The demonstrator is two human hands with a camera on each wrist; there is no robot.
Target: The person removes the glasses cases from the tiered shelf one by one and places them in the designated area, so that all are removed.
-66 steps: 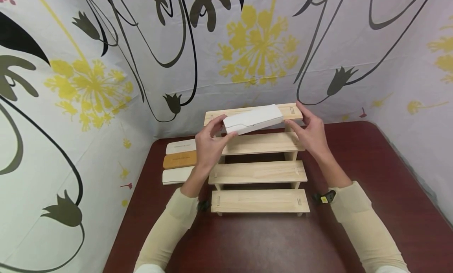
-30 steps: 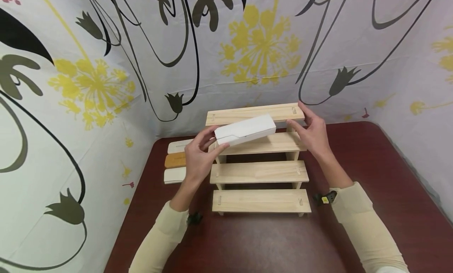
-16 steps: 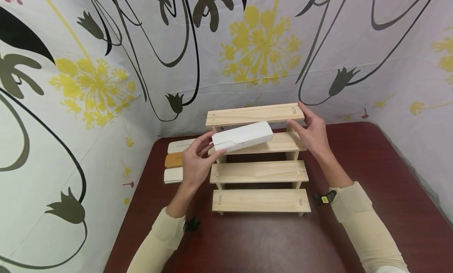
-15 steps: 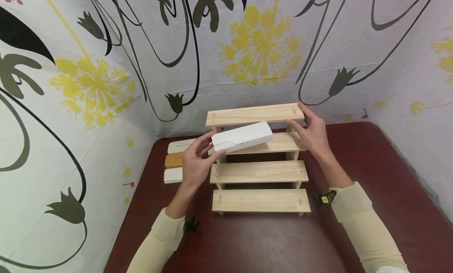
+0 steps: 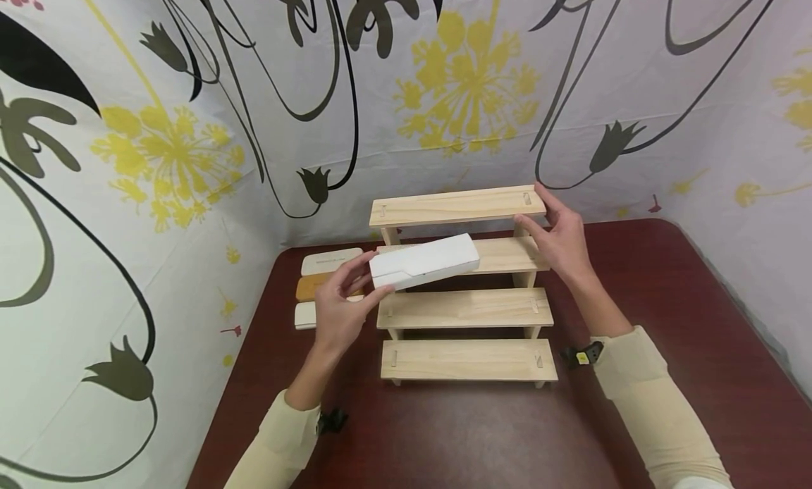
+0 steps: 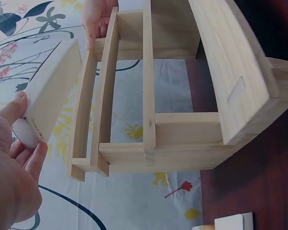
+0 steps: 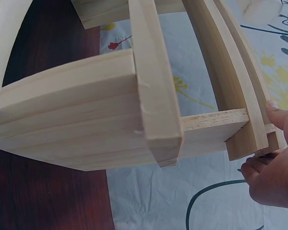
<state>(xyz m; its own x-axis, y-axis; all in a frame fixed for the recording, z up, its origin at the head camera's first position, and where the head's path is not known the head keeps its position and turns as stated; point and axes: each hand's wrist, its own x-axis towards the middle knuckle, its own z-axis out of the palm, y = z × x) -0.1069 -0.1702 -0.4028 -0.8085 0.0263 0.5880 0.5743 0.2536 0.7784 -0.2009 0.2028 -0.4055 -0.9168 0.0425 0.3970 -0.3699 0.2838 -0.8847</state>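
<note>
My left hand [image 5: 342,309] pinches the left end of a long white flap-lid case [image 5: 423,261], which looks like a glasses case. The case is in the air, tilted, in front of the upper steps of a wooden stepped display rack [image 5: 466,309]. In the left wrist view, thumb and fingers press the end of the case [image 6: 53,91], apart from the rack [image 6: 149,91]. My right hand [image 5: 561,242] grips the right end of the rack's top board [image 5: 457,206], thumb in front and fingers behind. The right wrist view shows the right hand [image 7: 276,170] at that board end.
Left of the rack, a white case [image 5: 330,261], a tan case [image 5: 311,287] and another white case [image 5: 305,316] lie in a column, partly behind my left hand. The dark red table [image 5: 482,432] meets a floral cloth wall [image 5: 406,122] at the back and sides.
My left hand has drawn the white case from the rack's top board down, toward me and to the left. My right hand keeps its grip on the top board.
</note>
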